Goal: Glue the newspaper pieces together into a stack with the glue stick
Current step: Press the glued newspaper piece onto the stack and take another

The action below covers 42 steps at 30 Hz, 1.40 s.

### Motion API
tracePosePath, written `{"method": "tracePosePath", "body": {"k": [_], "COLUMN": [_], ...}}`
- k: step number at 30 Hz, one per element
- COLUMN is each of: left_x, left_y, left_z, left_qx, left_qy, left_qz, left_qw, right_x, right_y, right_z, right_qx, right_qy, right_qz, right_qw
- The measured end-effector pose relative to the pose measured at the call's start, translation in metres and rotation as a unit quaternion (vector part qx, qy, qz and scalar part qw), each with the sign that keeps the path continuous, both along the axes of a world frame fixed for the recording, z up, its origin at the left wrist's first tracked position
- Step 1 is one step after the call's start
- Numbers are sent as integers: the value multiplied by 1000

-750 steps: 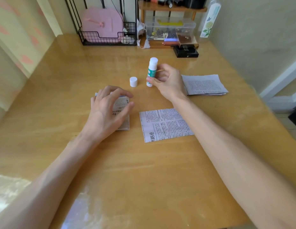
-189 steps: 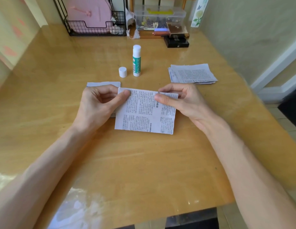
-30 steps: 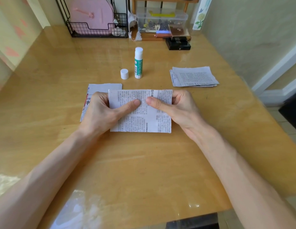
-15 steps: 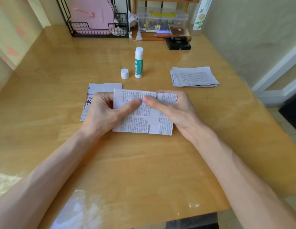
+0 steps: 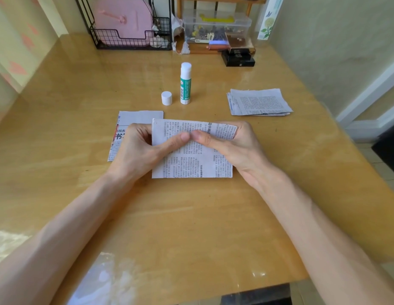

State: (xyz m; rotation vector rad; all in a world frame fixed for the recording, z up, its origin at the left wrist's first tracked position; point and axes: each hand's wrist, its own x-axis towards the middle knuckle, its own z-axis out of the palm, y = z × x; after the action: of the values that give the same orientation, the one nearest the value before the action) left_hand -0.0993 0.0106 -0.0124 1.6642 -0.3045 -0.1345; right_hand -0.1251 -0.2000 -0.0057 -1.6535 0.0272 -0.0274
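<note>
— Although the glue stick (image 5: 185,84) stands open with its cap (image 5: 166,98) just beside it, is much of the stack done?

— I judge not much. One sheet (image 5: 191,160) is held in front of the glue stick, and its near edge seems to rest on the bench (image 5: 191,216). Another piece (image 5: 139,116) lies flat in front and to the left of the glue stick, partly under the left hand (image 5: 136,150). A pile (image 5: 259,102) waits to the right of the glue stick, so several pieces are left.

— And the fingers (image 5: 138,132)?

— Both hands pinch the sheet near its upper edge. The thumbs lie on top, almost touching, and the other fingers curl behind. The right hand (image 5: 233,146) takes the right corner.
</note>
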Motion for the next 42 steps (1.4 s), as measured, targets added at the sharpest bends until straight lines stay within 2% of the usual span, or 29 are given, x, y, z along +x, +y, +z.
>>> {"method": "tracePosePath", "body": {"k": [7, 22, 33, 42], "left_x": [1, 7, 9, 10], "left_y": [-1, 7, 8, 8], "left_z": [-2, 0, 1, 1], "left_qx": [7, -7, -18, -26], "left_qy": [-25, -2, 15, -4], "left_qz": [20, -11, 6, 42], "left_qw": [999, 1000, 1000, 999], "right_x": [-1, 0, 0, 2], "right_y": [1, -7, -12, -15], "right_z": [1, 5, 4, 3], "right_qx": [-21, -36, -37, -23], "right_qy": [29, 37, 37, 35], "right_qz": [17, -21, -35, -52], "right_qw": [999, 998, 998, 998]}}
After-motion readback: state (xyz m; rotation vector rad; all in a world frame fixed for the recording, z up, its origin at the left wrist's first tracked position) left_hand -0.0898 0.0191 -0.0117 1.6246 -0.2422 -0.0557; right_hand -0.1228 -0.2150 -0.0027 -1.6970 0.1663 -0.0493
